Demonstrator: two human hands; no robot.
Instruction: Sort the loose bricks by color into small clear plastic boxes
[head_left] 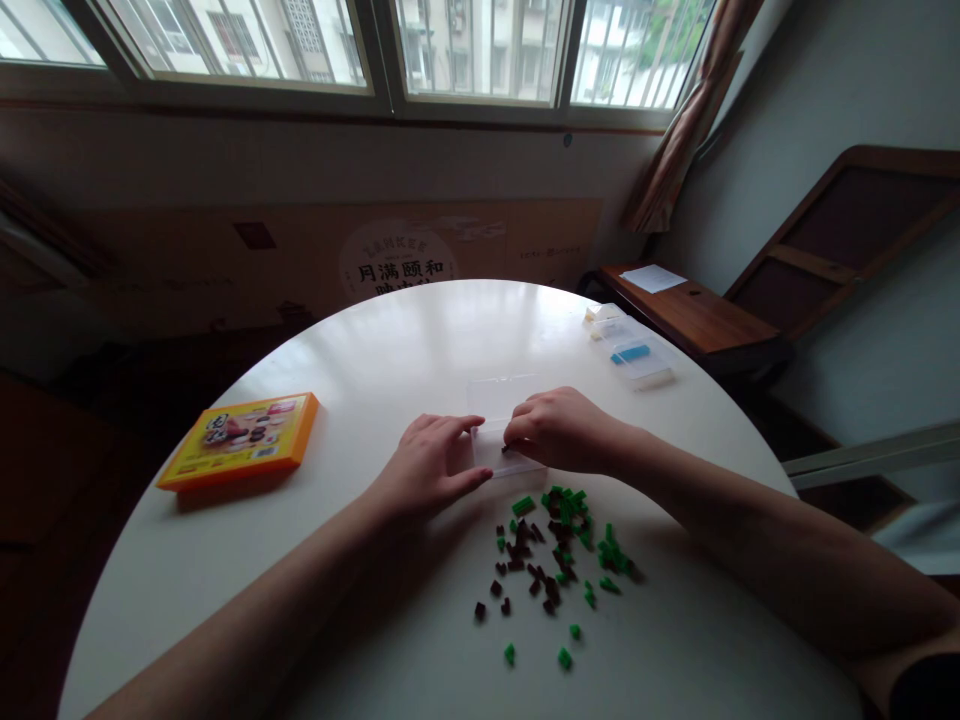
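A clear plastic box (517, 462) with its lid raised stands on the white table in front of me. My left hand (439, 460) is at the box's left side, thumb and fingers apart, with the fingertips at its edge. Over the box, my right hand (559, 430) pinches a small dark brown brick (505, 449) between its fingertips. Just nearer to me lies a loose scatter of small building bricks: green bricks (568, 508) mostly to the right, dark brown bricks (517, 550) mostly to the left.
On the left of the round white table (360, 360) lies a yellow-orange box (240, 437). Clear plastic cases (651, 375), one with a blue piece (630, 354) inside, stand at the far right. Beyond the edge is a wooden chair (697, 310) with a paper on it.
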